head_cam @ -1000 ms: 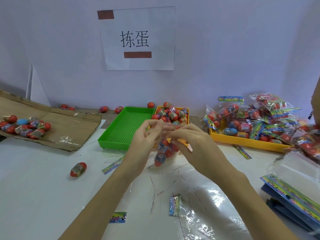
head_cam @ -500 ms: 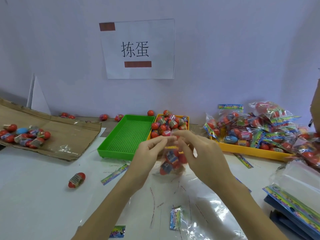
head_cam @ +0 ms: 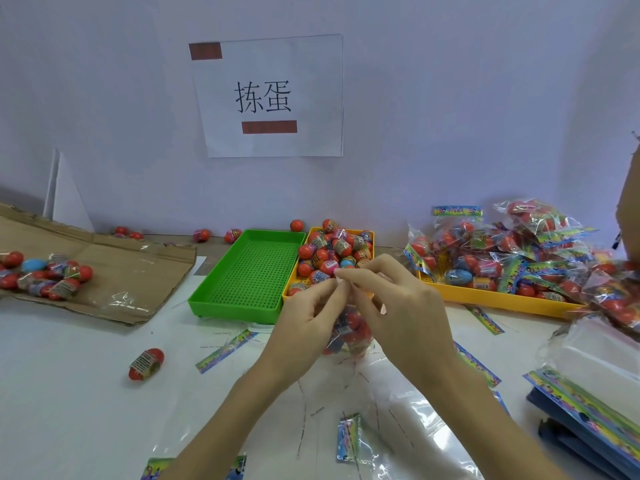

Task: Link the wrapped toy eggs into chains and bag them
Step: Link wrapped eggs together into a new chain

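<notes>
Above the white table, my left hand and my right hand pinch the top edge of a clear plastic bag of red wrapped toy eggs, which hangs between them. The fingertips of both hands meet at the bag's mouth. Behind the hands a small yellow tray is heaped with loose wrapped eggs. One single wrapped egg lies on the table to the left.
A green tray sits left of the yellow one. A long yellow tray at the right holds filled bags. Cardboard with linked eggs lies far left. Empty bags are stacked at the right; label strips are scattered.
The camera has tilted, so the scene sits lower in view. Both hands keep pinching the bag's top, their fingertips drawn a little closer together.
</notes>
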Motion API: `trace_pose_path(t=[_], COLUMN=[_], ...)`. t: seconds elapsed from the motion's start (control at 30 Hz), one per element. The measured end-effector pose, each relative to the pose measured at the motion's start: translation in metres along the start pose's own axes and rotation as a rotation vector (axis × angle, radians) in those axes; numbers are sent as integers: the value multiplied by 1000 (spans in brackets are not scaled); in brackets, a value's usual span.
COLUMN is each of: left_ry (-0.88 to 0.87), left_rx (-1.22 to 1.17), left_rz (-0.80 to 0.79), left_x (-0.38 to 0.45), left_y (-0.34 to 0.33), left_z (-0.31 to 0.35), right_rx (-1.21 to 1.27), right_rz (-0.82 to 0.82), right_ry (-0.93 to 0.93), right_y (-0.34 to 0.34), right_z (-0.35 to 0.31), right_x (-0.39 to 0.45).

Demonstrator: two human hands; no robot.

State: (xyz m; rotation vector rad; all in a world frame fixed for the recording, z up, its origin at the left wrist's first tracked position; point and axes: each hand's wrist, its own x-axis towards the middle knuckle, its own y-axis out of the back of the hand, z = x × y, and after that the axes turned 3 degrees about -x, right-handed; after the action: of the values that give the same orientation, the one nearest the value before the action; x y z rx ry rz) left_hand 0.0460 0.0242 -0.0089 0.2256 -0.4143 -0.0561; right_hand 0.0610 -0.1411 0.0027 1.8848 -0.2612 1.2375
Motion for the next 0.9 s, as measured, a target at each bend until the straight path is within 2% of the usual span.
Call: trace_pose_path(t=[0.2, 0.3, 0.47, 0.67, 0.9], left_ry=[72, 81, 35, -84, -135], left_rx=[-48, -105, -57, -12, 102], left_rz=[42, 34, 52, 53, 25], left_x=[1, 1, -1, 0, 0], left_y=[-3, -1, 3, 7, 10], left_z=[0, 1, 4, 3, 5], right_rx=[131, 120, 114, 150, 72], right_rz=[5, 10, 8, -127, -40], right_ry=[-68, -102, -80, -49, -17], right_y=[-5, -5, -3, -1, 5], right_z=[1, -4, -6, 1, -4], right_x=[0, 0, 2, 4, 5])
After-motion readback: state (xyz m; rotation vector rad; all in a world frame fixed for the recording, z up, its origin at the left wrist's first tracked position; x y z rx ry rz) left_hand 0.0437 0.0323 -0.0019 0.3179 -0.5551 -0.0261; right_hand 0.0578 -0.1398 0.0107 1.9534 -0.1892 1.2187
